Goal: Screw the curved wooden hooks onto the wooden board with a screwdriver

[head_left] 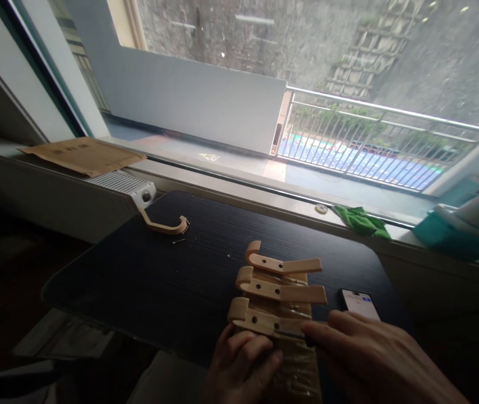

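Observation:
Three pale wooden hooks lie side by side across a board wrapped in brown packing tape (300,373). The far hook (284,266), the middle hook (281,292) and the near hook (265,324) each show two dark holes. My left hand (245,365) is closed at the board's near left side, fingers curled just under the near hook. My right hand (357,348) is closed around a thin dark-shafted tool (290,334), its shaft along the near hook's edge and its tip close to a hole. The tool's handle is hidden in my fingers.
Another wooden hook (166,227) with small bits beside it lies on the dark table (138,280). A phone (359,303) is right of the board. On the sill are a brown envelope (83,157), a tape roll (321,209), a green cloth (361,221) and a teal container (454,233).

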A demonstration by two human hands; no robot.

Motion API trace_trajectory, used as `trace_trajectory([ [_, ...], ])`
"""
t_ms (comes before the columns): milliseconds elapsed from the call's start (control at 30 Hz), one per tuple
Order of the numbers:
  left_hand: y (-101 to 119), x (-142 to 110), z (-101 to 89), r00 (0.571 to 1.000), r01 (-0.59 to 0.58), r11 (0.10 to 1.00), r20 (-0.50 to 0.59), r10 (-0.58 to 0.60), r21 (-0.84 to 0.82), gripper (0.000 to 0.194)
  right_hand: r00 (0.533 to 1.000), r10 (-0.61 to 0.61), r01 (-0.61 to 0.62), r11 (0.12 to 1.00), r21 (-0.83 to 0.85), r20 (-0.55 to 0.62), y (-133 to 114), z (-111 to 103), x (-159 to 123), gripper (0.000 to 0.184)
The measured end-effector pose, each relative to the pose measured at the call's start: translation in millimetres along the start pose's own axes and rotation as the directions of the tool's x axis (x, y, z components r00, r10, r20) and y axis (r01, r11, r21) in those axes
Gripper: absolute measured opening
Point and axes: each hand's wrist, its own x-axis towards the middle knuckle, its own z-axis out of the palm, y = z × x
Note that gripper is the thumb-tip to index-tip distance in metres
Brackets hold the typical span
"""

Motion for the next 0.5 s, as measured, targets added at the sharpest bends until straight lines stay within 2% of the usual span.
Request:
trace_trajectory([
  [133, -0.6, 0.5, 0.9, 0.995, -0.088, 0.993, -0.043, 0.085, -0.078, 0.044, 0.998, 0.044, -0.041, 0.997, -0.072, 0.041, -21.1, -8.3, 10.6, 0.018],
  [267, 5.8, 8.5, -10.7, 0.997, -0.027, 0.992, 0.07, 0.036, -0.126, 0.052, 0.994, 0.096, -0.087, 0.986, -0.143, 0.053, -30.5, -9.0, 9.5, 0.017],
  [367, 11.6, 11.3, -16.8, 0.998, 0.025, 0.983, 0.069, -0.012, -0.18, 0.054, 0.991, 0.113, -0.098, 0.975, -0.198, 0.07, -32.9, -12.2, 10.7, 0.022],
  [500, 14.8, 9.8, -17.5, 0.992, 0.088, 0.967, 0.105, -0.064, -0.241, 0.056, 0.985, 0.039, 0.007, 0.963, -0.269, 0.166, -40.4, -20.3, 25.4, 0.018],
])
